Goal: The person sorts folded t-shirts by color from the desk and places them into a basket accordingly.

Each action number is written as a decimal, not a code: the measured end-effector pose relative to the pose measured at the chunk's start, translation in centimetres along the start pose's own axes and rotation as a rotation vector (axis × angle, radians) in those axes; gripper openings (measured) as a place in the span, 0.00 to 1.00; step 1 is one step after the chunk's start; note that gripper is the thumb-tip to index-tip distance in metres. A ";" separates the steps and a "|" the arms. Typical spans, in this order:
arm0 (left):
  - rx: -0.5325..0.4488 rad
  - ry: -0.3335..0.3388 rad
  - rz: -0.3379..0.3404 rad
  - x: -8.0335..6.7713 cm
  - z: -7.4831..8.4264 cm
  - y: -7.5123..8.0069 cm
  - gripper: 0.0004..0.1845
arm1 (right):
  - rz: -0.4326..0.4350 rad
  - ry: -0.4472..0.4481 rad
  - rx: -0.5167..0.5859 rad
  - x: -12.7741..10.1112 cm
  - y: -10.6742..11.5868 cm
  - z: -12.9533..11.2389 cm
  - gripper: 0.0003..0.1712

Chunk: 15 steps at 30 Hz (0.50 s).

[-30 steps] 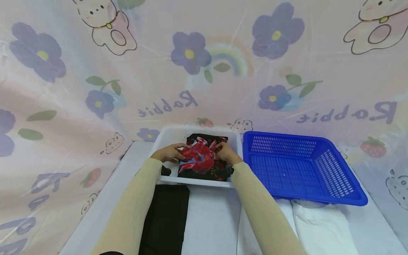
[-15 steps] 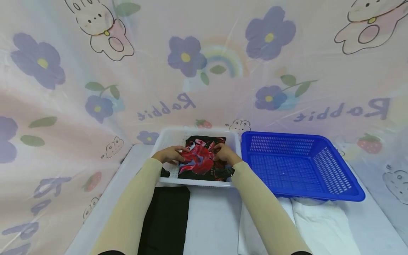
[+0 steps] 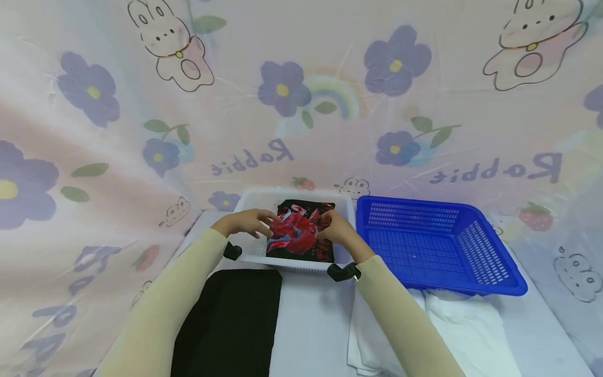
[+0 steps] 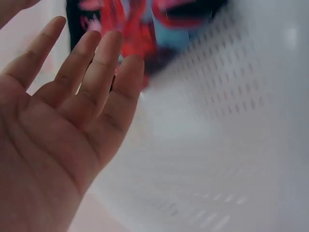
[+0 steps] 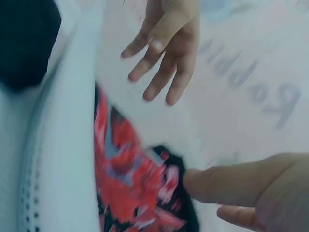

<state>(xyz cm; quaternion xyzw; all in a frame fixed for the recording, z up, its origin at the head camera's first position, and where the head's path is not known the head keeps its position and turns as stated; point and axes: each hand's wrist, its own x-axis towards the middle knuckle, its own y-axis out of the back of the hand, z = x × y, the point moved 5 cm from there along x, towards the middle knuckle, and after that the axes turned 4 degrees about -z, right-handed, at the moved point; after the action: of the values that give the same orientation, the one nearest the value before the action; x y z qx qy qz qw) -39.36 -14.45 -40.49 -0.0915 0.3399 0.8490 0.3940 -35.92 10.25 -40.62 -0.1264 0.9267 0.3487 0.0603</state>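
A folded black garment with a red floral print [image 3: 296,233] lies flat inside the white perforated basket [image 3: 252,251]. My left hand [image 3: 247,222] hovers over the basket's left side, fingers spread toward the garment's edge. In the left wrist view, the left palm [image 4: 53,125] shows with fingers extended, holding nothing. My right hand [image 3: 340,233] is at the garment's right edge, partly overlapping it. The right wrist view has the right hand [image 5: 260,188] with extended digits close by the printed fabric [image 5: 130,188], gripping none of it.
A blue perforated basket [image 3: 424,254] stands right of the white one. Folded black cloth [image 3: 235,319] lies on the white table [image 3: 313,314] at front left. White folded cloths [image 3: 471,330] lie at front right, partly under the blue basket. A printed curtain [image 3: 330,152] hangs behind.
Both hands have let go of the printed garment. The left hand has lifted and drawn back leftward, its fingers spreading; the right hand has lifted slightly. The garment stays in the white basket.
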 end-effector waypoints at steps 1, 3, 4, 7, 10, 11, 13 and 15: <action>0.018 -0.027 -0.008 -0.3 0.4 -0.4 0.31 | 0.009 0.020 -0.001 -0.7 0.1 -0.2 0.40; 0.044 -0.085 -0.018 -1.1 1.2 -1.2 0.30 | 0.016 0.052 0.019 -2.2 0.3 -0.4 0.39; 0.049 -0.115 -0.016 -1.7 1.5 -1.6 0.29 | 0.013 0.073 0.035 -3.0 0.3 -0.6 0.38; 0.071 -0.212 0.003 -3.7 1.8 -2.7 0.28 | 0.014 0.132 0.079 -5.1 0.0 -1.0 0.35; 0.063 -0.289 0.047 -6.2 1.4 -3.7 0.26 | 0.012 0.182 0.118 -7.0 -0.5 -1.3 0.33; 0.059 -0.310 0.063 -7.1 1.1 -4.0 0.26 | 0.008 0.192 0.140 -7.6 -0.8 -1.4 0.33; 0.048 -0.342 0.096 -8.9 0.4 -4.8 0.25 | -0.006 0.214 0.175 -8.7 -1.5 -1.4 0.31; 0.025 -0.370 0.116 -10.6 -0.4 -5.6 0.25 | -0.030 0.235 0.215 -9.7 -2.2 -1.5 0.30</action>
<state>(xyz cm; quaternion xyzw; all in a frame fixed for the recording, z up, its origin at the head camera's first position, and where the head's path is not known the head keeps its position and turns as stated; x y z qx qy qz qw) -28.13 -18.59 -39.18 0.0909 0.2768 0.8684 0.4014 -26.02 9.55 -38.97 -0.1732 0.9573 0.2294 -0.0302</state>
